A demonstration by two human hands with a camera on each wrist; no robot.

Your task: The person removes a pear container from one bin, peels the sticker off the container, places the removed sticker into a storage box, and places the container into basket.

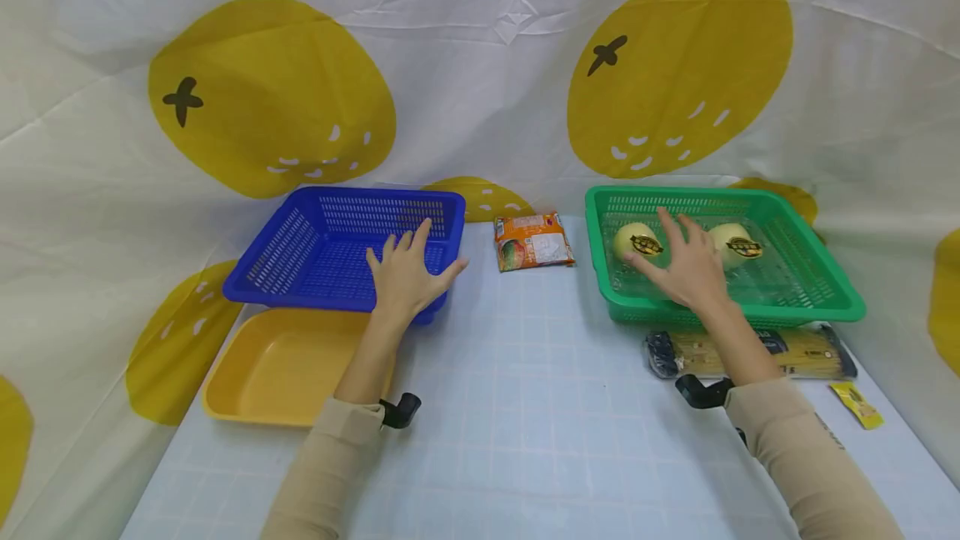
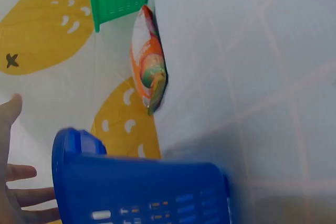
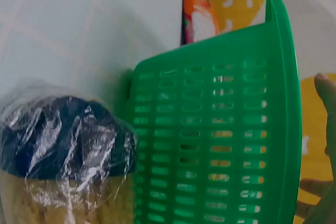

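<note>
R hand (image 1: 686, 269), fingers spread, over green basket (image 1: 825, 290), between 2 wrapped buns (image 1: 637, 242); L hand (image 1: 405, 273) fingers splayed on blue basket (image 1: 300, 257) rim.

left basket (image 1: 300, 257) behind tray (image 1: 277, 369) | packet (image 1: 533, 241) between baskets | right basket (image 1: 810, 290) behind noodle pack (image 1: 802, 352)

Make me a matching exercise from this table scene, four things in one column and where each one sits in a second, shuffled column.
Things:
1. orange snack packet
2. spaghetti pack
3. yellow tray
4. two wrapped round items

Places:
A. inside the green basket, by the right hand
B. on the table in front of the green basket
C. in front of the blue basket, near the left hand
D. on the table between the two baskets

Pairs: 1-D, 2-B, 3-C, 4-A
</note>
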